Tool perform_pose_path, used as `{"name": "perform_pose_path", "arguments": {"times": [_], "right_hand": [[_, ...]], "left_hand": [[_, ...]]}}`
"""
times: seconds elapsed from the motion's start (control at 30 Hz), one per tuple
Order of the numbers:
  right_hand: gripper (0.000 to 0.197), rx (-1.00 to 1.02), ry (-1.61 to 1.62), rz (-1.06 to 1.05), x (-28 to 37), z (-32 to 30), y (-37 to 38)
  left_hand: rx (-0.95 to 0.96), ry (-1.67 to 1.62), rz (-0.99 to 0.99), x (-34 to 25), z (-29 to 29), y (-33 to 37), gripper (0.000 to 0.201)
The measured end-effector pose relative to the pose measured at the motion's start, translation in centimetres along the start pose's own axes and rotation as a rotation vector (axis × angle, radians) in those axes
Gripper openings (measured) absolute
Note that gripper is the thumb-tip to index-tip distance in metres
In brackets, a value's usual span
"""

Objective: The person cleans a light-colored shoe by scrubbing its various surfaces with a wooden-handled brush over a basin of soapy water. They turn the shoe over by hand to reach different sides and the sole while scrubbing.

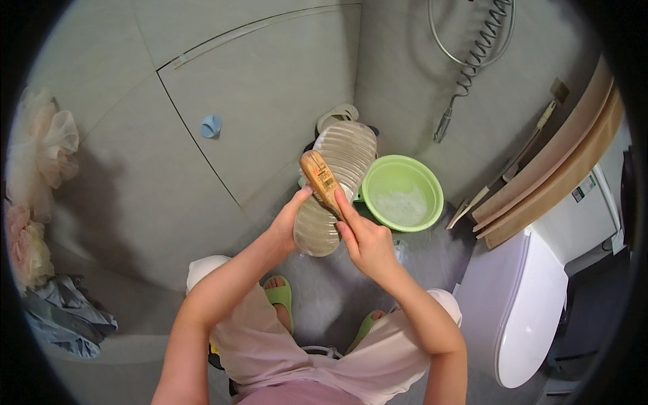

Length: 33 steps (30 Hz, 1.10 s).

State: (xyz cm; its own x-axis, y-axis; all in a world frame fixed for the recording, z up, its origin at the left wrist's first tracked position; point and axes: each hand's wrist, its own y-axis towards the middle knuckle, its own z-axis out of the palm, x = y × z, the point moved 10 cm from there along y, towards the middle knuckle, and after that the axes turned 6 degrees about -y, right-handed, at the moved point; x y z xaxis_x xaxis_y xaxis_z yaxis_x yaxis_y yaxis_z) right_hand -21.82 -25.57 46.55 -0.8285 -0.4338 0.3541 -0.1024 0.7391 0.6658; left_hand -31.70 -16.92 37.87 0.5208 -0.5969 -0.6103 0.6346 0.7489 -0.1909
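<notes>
My left hand (291, 219) grips the left edge of a slipper (354, 143), its ridged, beige-grey sole turned up toward me. My right hand (370, 246) is closed round the handle end of a wooden brush (316, 169), which lies slantwise across the middle of the sole. The brush's underside faces the sole, so its bristles are hidden. Just right of the slipper, a light green basin (439, 196) with whitish, sudsy water stands on the floor.
A pale clog (337, 116) rests by the wall behind the slipper. On the right are a white toilet (533, 310), tall curved boards (550, 175) and a long-handled tool (482, 196). A shower hose (466, 77) hangs behind the basin. Bath puffs (44, 155) and grey cloth (64, 314) are left.
</notes>
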Motion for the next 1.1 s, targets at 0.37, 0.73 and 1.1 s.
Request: {"name": "perform_pose_path", "arguments": {"times": [0.37, 0.73, 1.1], "right_hand": [[0.035, 0.111, -0.185, 0.67, -28.3, 2.0, -5.5], [0.031, 0.718, -0.481, 0.723, -42.7, 16.6, -14.8], [0.035, 0.654, -0.309, 0.544, -40.9, 14.2, -13.1]], "left_hand": [[-0.193, 0.083, 0.021, 1.0, -4.8, 3.3, 0.052], [-0.548, 0.382, -0.019, 1.5, -12.2, 3.1, 0.065], [-0.615, 0.448, -0.042, 1.9, -11.3, 2.0, 0.05]]}}
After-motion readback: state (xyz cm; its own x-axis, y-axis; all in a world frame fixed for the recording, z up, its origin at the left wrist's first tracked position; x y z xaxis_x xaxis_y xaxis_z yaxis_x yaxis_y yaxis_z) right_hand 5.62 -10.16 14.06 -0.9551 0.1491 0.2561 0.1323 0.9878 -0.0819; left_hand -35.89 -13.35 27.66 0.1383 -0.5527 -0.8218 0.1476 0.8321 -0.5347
